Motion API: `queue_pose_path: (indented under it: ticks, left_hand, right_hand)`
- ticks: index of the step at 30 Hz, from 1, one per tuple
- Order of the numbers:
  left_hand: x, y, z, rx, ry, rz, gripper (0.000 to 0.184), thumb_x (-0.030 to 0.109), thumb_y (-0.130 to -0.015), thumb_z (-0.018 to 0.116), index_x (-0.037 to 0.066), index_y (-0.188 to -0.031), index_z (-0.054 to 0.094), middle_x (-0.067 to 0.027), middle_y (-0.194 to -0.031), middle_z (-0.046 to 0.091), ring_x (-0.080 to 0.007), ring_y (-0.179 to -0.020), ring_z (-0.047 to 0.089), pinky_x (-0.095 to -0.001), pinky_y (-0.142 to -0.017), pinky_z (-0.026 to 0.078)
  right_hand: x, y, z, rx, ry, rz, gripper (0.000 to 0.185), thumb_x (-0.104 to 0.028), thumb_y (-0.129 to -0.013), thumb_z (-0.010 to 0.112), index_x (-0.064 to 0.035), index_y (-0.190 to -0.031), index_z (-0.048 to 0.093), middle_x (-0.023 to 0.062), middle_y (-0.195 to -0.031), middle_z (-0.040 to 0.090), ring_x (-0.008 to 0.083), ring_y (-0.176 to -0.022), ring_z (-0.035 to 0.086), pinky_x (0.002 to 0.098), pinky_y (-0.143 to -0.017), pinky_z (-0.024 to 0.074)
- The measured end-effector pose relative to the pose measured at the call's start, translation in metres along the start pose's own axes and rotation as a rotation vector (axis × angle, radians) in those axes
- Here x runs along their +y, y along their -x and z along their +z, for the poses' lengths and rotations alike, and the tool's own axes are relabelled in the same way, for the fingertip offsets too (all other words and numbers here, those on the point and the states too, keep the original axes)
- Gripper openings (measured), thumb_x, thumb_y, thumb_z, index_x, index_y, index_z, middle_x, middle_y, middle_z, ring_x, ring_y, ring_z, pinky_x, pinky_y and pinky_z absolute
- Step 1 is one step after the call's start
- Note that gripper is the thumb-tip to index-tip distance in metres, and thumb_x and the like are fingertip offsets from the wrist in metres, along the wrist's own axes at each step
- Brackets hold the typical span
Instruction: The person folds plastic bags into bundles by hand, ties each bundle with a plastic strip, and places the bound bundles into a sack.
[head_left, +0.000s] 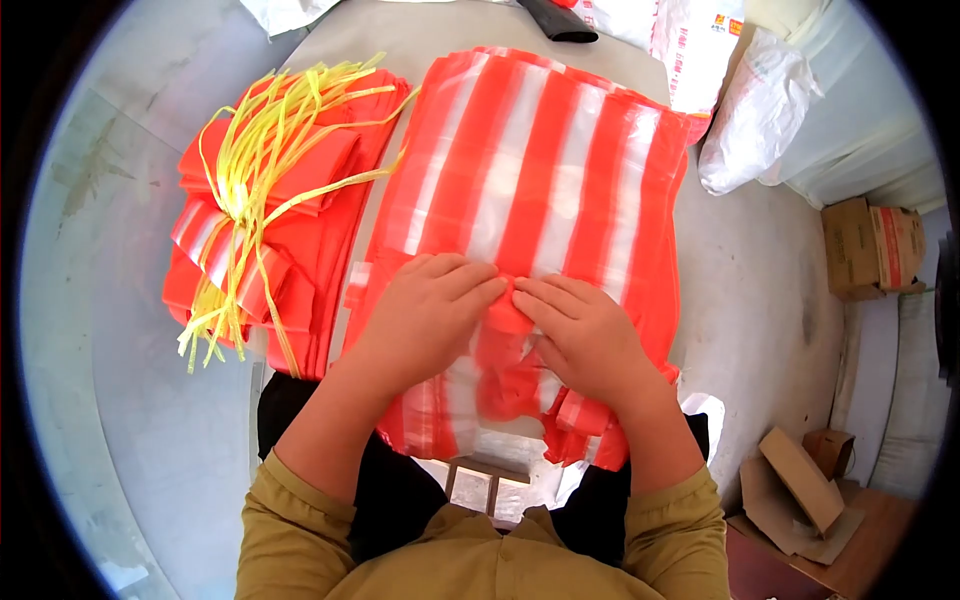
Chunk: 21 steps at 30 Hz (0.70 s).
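Note:
A thick stack of red-and-clear striped plastic bags lies flat in front of me. At its near part, my left hand has its fingers bent and closed on a gathered red fold of a plastic bag. Close beside it, my right hand is closed on the same fold, fingertips almost meeting the left ones. Crumpled ends of the bag hang over the near edge, above my lap. What the thumbs hold is mostly hidden beneath the hands.
Left of the stack are folded red bags topped by a bundle of yellow plastic strips. White printed sacks stand at the back right, beside a stuffed white bag. Cardboard boxes sit on the far right.

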<state>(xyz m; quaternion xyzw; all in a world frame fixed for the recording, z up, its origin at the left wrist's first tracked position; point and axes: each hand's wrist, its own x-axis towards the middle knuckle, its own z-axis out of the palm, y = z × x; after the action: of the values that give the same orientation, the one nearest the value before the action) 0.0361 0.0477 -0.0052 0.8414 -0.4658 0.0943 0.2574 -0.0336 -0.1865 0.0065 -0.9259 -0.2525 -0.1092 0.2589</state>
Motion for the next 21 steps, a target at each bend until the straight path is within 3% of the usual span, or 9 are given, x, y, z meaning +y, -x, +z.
queue_pose_path:
  ticks: [2, 8, 11, 14, 16, 19, 21]
  left_hand:
    - [0.000, 0.000, 0.000, 0.012, -0.001, 0.001, 0.044, 0.002, -0.075, 0.072, 0.005, -0.119, 0.072, -0.0091, -0.120, 0.073, -0.0318, -0.106, 0.070, -0.0441, -0.093, 0.057]
    - [0.002, 0.002, -0.008, 0.005, -0.036, -0.033, 0.040, 0.001, -0.079, 0.069, 0.006, -0.118, 0.072, -0.0096, -0.124, 0.075, -0.0319, -0.115, 0.070, -0.0450, -0.098, 0.057]
    - [-0.004, 0.008, -0.016, 0.031, -0.084, -0.062, 0.037, -0.001, -0.082, 0.067, 0.005, -0.118, 0.072, -0.0099, -0.126, 0.075, -0.0328, -0.121, 0.069, -0.0455, -0.102, 0.056]
    - [-0.012, 0.013, -0.022, 0.044, -0.105, -0.100, 0.036, -0.003, -0.083, 0.065, 0.005, -0.117, 0.072, -0.0105, -0.126, 0.075, -0.0333, -0.123, 0.069, -0.0457, -0.104, 0.056]
    - [-0.017, 0.014, -0.027, 0.042, -0.099, -0.089, 0.035, -0.005, -0.082, 0.065, 0.004, -0.115, 0.072, -0.0110, -0.124, 0.076, -0.0335, -0.123, 0.069, -0.0457, -0.104, 0.056]
    - [-0.019, 0.019, -0.028, 0.048, 0.053, -0.083, 0.034, -0.005, -0.080, 0.068, 0.004, -0.112, 0.072, -0.0111, -0.117, 0.077, -0.0356, -0.115, 0.071, -0.0457, -0.096, 0.058]
    - [-0.009, 0.020, -0.041, -0.045, 0.167, -0.189, 0.026, -0.003, -0.082, 0.071, 0.002, -0.107, 0.071, -0.0104, -0.106, 0.075, -0.0307, -0.102, 0.072, -0.0426, -0.086, 0.057]
  right_hand:
    - [-0.005, -0.001, 0.000, 0.033, 0.136, -0.045, 0.041, -0.002, -0.082, 0.068, -0.0028, -0.123, 0.070, 0.0118, -0.127, 0.072, 0.0304, -0.115, 0.069, 0.0432, -0.095, 0.0578]
    - [-0.003, 0.007, 0.005, 0.050, 0.165, 0.035, 0.038, -0.005, -0.086, 0.066, -0.0037, -0.123, 0.070, 0.0115, -0.126, 0.074, 0.0301, -0.119, 0.069, 0.0425, -0.095, 0.0584]
    - [-0.004, 0.007, -0.001, 0.046, 0.152, 0.082, 0.047, 0.005, -0.078, 0.069, -0.0047, -0.124, 0.073, 0.0110, -0.126, 0.076, 0.0311, -0.121, 0.071, 0.0407, -0.098, 0.0607]
    - [-0.006, 0.007, -0.014, 0.008, 0.135, 0.132, 0.046, 0.006, -0.080, 0.068, -0.0053, -0.124, 0.073, 0.0126, -0.126, 0.075, 0.0320, -0.122, 0.071, 0.0409, -0.098, 0.0608]
    - [-0.003, 0.008, -0.021, -0.011, 0.122, 0.113, 0.040, 0.000, -0.084, 0.067, -0.0058, -0.123, 0.071, 0.0128, -0.121, 0.075, 0.0323, -0.115, 0.072, 0.0422, -0.094, 0.0598]
    - [-0.001, 0.006, -0.036, -0.092, -0.006, 0.147, 0.034, -0.005, -0.087, 0.067, -0.0055, -0.120, 0.071, 0.0144, -0.114, 0.074, 0.0353, -0.108, 0.071, 0.0443, -0.088, 0.0586]
    - [0.001, 0.006, -0.050, -0.202, -0.104, 0.192, 0.030, -0.005, -0.089, 0.067, -0.0041, -0.119, 0.071, 0.0150, -0.111, 0.074, 0.0370, -0.104, 0.071, 0.0445, -0.086, 0.0582]
